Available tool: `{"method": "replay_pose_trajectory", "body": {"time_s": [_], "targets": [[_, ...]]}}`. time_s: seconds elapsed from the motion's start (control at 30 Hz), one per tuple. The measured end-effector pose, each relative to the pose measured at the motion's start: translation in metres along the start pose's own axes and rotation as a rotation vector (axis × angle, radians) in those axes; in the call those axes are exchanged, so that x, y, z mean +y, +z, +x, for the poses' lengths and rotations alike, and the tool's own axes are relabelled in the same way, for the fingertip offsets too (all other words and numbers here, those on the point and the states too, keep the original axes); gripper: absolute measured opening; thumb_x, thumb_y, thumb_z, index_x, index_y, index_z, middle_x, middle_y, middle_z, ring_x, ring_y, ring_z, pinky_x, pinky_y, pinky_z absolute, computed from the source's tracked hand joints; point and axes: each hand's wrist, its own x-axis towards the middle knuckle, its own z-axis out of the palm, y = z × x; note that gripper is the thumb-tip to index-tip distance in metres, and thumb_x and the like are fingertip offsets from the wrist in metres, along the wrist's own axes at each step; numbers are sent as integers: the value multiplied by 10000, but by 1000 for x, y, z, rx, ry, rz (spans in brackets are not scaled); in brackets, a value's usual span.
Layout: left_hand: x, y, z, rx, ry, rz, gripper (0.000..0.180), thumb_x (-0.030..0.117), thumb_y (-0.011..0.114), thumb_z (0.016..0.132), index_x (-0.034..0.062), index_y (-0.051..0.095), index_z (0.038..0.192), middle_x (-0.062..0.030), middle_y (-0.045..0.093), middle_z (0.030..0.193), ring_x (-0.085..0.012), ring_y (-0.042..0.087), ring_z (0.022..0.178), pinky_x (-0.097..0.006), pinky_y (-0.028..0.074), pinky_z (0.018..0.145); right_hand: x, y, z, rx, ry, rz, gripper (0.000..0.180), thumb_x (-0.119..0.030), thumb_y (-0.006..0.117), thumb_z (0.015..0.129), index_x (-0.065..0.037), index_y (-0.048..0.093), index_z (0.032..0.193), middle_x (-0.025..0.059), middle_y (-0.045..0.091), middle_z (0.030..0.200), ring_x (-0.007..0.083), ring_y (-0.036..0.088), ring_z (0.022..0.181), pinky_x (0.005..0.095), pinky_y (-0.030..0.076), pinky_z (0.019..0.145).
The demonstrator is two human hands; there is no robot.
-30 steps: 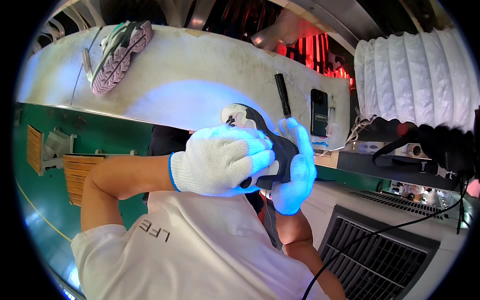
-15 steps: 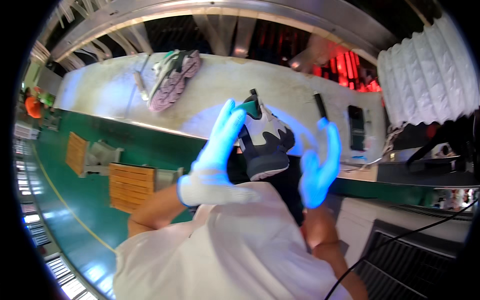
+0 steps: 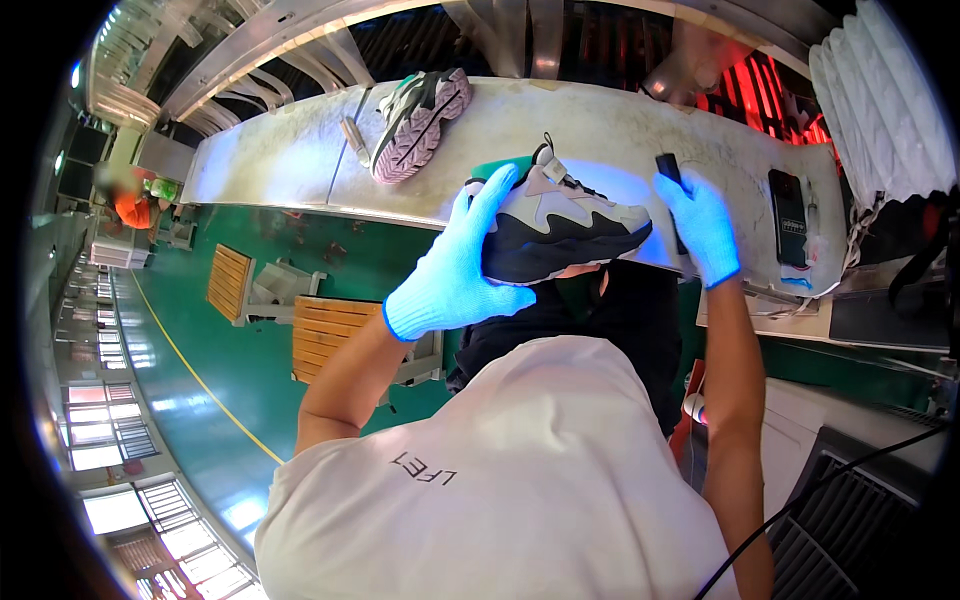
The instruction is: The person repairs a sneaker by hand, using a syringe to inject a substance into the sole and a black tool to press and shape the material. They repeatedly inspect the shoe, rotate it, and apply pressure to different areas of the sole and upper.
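Observation:
At the near edge of the bench my left hand point(image 3: 455, 265), in a light glove lit blue, grips a grey-and-white sneaker point(image 3: 565, 215) at its heel. The sneaker has black wavy lower panels and a green lining, and its toe points right. Fingers lie along the heel's back, with the thumb below. To the right, my gloved right hand point(image 3: 703, 225) is closed round a slim black stick-like tool point(image 3: 668, 166). One end of the tool stands out above the fingers, and part of it is hidden by them.
Another sneaker point(image 3: 425, 125) lies on its side at the back left of the bench point(image 3: 270, 165), beside a small pale tool point(image 3: 354, 140). A dark phone-like device point(image 3: 789, 218) lies at the right. A white ribbed duct point(image 3: 880, 105) hangs beyond it; wooden-topped stools point(image 3: 335, 335) stand left.
The sneaker has turned from heel-toward-me to sideways, and my left hand has taken hold of its heel. My right hand has moved up onto the black tool.

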Motion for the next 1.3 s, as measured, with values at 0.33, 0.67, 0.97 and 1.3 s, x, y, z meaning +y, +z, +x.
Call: {"method": "replay_pose_trajectory", "body": {"time_s": [0.33, 0.67, 0.97, 1.3], "targets": [[14, 18, 17, 118, 94, -25, 1354, 306, 1052, 620, 94, 329, 1746, -228, 400, 1622, -408, 489, 1478, -499, 476, 1200, -102, 48, -15, 140, -150, 1572, 318, -346, 645, 1138, -118, 607, 921, 24, 587, 704, 204, 593, 590, 388, 500, 570], [16, 23, 21, 142, 36, 8, 1431, 450, 1101, 622, 84, 319, 1763, -204, 442, 1635, -359, 482, 1525, -472, 415, 1260, -104, 75, -23, -379, -295, 1829, 595, -673, 467, 1152, -167, 697, 939, 10, 521, 664, 189, 480, 546, 364, 393, 502], [4, 12, 19, 82, -1, -33, 1300, 454, 1050, 688, 71, 377, 1731, -182, 450, 1643, -356, 473, 1524, -458, 386, 1265, -106, 74, -27, -79, -167, 1712, 598, -697, 458, 1146, -187, 681, 926, -14, 514, 667, 188, 498, 579, 359, 400, 536], [-3, 24, 18, 196, -106, -267, 1112, 244, 996, 692, 43, 497, 1665, -131, 509, 1519, -308, 510, 1447, -415, 381, 1259, -119, 87, -29, -195, -177, 1801, 633, -699, 434, 1153, -166, 674, 910, -5, 469, 652, 177, 441, 553, 353, 359, 502]]}}
